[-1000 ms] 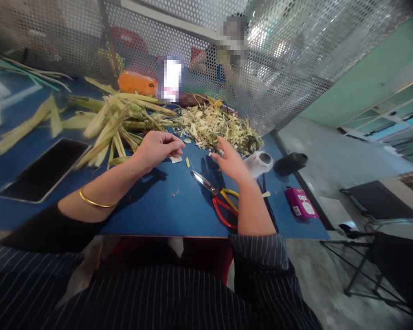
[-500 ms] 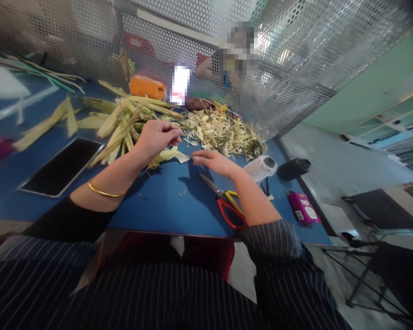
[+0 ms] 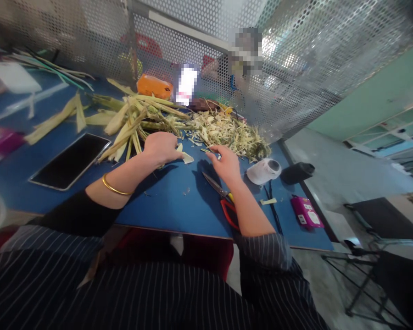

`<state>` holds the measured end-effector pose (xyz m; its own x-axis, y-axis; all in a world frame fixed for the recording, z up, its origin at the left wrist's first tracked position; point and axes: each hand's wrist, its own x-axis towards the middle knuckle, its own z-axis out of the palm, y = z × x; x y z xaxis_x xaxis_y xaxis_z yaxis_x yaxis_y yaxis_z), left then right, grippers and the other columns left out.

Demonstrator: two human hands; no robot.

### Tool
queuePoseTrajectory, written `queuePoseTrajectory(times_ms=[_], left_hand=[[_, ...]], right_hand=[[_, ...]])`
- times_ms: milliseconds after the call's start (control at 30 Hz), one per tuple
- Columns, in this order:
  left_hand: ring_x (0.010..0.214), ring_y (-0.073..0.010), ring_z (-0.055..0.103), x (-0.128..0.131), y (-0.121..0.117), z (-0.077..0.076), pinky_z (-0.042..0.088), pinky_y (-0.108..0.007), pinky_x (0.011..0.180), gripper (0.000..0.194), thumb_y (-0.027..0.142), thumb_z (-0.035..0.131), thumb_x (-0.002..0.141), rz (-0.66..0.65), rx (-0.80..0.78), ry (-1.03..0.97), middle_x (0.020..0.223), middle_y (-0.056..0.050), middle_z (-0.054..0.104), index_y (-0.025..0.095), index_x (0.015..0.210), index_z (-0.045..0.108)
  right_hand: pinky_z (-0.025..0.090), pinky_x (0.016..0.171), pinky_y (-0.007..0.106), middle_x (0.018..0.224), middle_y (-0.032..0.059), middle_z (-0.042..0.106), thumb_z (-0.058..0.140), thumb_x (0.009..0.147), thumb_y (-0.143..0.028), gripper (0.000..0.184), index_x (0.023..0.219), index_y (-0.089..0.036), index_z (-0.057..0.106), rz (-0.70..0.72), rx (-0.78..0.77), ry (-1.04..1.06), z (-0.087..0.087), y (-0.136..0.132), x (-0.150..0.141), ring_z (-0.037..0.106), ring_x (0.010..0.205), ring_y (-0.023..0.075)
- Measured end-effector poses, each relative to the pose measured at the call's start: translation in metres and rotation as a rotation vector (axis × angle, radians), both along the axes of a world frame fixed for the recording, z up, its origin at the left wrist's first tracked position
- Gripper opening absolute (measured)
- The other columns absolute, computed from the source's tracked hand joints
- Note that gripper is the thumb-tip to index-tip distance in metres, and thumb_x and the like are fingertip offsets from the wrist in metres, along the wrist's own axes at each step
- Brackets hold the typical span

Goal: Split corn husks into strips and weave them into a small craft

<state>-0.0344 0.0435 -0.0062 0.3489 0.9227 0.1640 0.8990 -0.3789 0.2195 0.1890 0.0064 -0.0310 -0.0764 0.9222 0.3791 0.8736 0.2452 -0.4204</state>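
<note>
My left hand (image 3: 161, 147) rests on the blue table (image 3: 165, 201) with its fingers curled over a pale yellow-green leaf strip (image 3: 185, 157). A gold bangle (image 3: 115, 188) circles that wrist. My right hand (image 3: 225, 161) lies beside it, its fingertips pinched on a thin green sliver at the edge of the heap of leaf trimmings (image 3: 229, 132). Scissors with red and yellow handles (image 3: 222, 195) lie on the table under my right forearm. A bundle of long leaf strips (image 3: 137, 120) lies just beyond my left hand.
A dark phone (image 3: 70, 160) lies face up at the left. A white tape roll (image 3: 264, 171), a black cylinder (image 3: 297, 172) and a pink box (image 3: 305, 212) sit near the right edge. An orange box (image 3: 154, 86) stands before the perforated metal screen (image 3: 296, 59). A person sits behind the screen.
My left hand has dropped to the table with the leaf strip. My right hand has moved forward to the edge of the trimmings heap and pinched a sliver.
</note>
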Motion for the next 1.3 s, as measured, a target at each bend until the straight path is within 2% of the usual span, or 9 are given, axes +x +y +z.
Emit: queuePoseTrajectory(times_ms=[167, 333, 433, 500, 667, 867, 1000, 1167, 1300], left_hand=[[0.083, -0.0266, 0.066, 0.006, -0.009, 0.000, 0.042, -0.029, 0.064, 0.023, 0.023, 0.054, 0.074, -0.089, 0.011, 0.130, 0.083, -0.012, 0.071, 0.017, 0.082, 0.075], [0.084, -0.0241, 0.065, 0.014, -0.017, 0.001, 0.041, -0.028, 0.063, 0.029, 0.030, 0.050, 0.078, -0.173, 0.062, -0.043, 0.085, -0.008, 0.072, 0.021, 0.088, 0.076], [0.080, -0.0223, 0.064, 0.019, -0.016, -0.003, 0.040, -0.028, 0.063, 0.029, 0.031, 0.050, 0.080, -0.244, 0.052, -0.142, 0.083, -0.007, 0.072, 0.021, 0.088, 0.076], [0.080, -0.0213, 0.064, 0.022, -0.015, -0.007, 0.040, -0.028, 0.063, 0.028, 0.030, 0.050, 0.082, -0.284, 0.045, -0.194, 0.083, -0.006, 0.073, 0.022, 0.090, 0.076], [0.081, -0.0219, 0.064, 0.023, -0.012, -0.013, 0.039, -0.027, 0.062, 0.027, 0.040, 0.058, 0.081, -0.270, 0.021, -0.235, 0.085, -0.006, 0.073, 0.022, 0.092, 0.075], [0.090, -0.0243, 0.064, 0.001, 0.000, 0.005, 0.043, -0.031, 0.074, 0.028, 0.035, 0.060, 0.080, -0.041, 0.111, -0.283, 0.096, -0.007, 0.074, 0.022, 0.100, 0.074], [0.086, -0.0227, 0.063, -0.014, -0.006, 0.028, 0.042, -0.030, 0.073, 0.023, 0.033, 0.059, 0.080, 0.047, 0.166, -0.336, 0.089, -0.006, 0.073, 0.022, 0.091, 0.076], [0.066, -0.0191, 0.061, 0.002, -0.059, 0.024, 0.036, -0.028, 0.056, 0.031, 0.052, 0.066, 0.071, -0.468, -0.314, -0.069, 0.070, -0.003, 0.069, 0.022, 0.071, 0.074], [0.073, -0.0185, 0.060, 0.017, -0.086, 0.007, 0.031, -0.027, 0.055, 0.015, 0.033, 0.072, 0.068, -0.668, -0.304, 0.144, 0.080, -0.004, 0.070, 0.021, 0.077, 0.071]], right_hand=[[0.043, 0.098, 0.042, 0.119, 0.0105, 0.065, 0.060, 0.084, -0.044, 0.042, 0.120, -0.021, 0.060, 0.181, -0.030, 0.041, 0.001, -0.009, -0.007, 0.059, 0.111, 0.0250], [0.046, 0.098, 0.037, 0.125, 0.0099, 0.063, 0.060, 0.083, -0.046, 0.055, 0.132, -0.021, 0.051, 0.278, -0.112, 0.230, 0.001, -0.017, -0.018, 0.061, 0.111, 0.0222], [0.044, 0.100, 0.038, 0.137, 0.0092, 0.054, 0.059, 0.084, -0.038, 0.051, 0.132, -0.023, 0.051, 0.276, -0.052, 0.124, 0.002, -0.018, -0.019, 0.054, 0.121, 0.0245], [0.045, 0.094, 0.037, 0.123, 0.0080, 0.064, 0.052, 0.088, -0.034, 0.038, 0.124, -0.025, 0.057, 0.268, -0.079, 0.022, 0.002, -0.016, -0.016, 0.059, 0.111, 0.0244], [0.042, 0.065, 0.029, 0.068, 0.0019, 0.065, 0.042, 0.091, -0.033, 0.027, 0.078, -0.024, 0.063, 0.142, -0.150, 0.018, -0.001, -0.009, -0.003, 0.059, 0.067, 0.0187], [0.042, 0.061, 0.029, 0.060, 0.0004, 0.063, 0.042, 0.084, -0.026, 0.023, 0.066, -0.024, 0.055, -0.173, -0.097, 0.214, -0.003, -0.001, 0.012, 0.056, 0.055, 0.0167], [0.043, 0.058, 0.028, 0.067, 0.0003, 0.068, 0.041, 0.082, -0.025, 0.019, 0.070, -0.023, 0.055, -0.222, -0.081, 0.340, -0.004, 0.001, 0.016, 0.057, 0.051, 0.0148], [0.044, 0.059, 0.027, 0.068, -0.0002, 0.069, 0.041, 0.081, -0.024, 0.019, 0.069, -0.022, 0.055, -0.229, -0.118, 0.367, -0.007, 0.003, 0.015, 0.058, 0.051, 0.0130], [0.043, 0.055, 0.025, 0.066, -0.0005, 0.069, 0.044, 0.080, -0.027, 0.017, 0.071, -0.021, 0.057, -0.211, -0.144, 0.488, -0.007, 0.006, 0.013, 0.056, 0.047, 0.0116]])
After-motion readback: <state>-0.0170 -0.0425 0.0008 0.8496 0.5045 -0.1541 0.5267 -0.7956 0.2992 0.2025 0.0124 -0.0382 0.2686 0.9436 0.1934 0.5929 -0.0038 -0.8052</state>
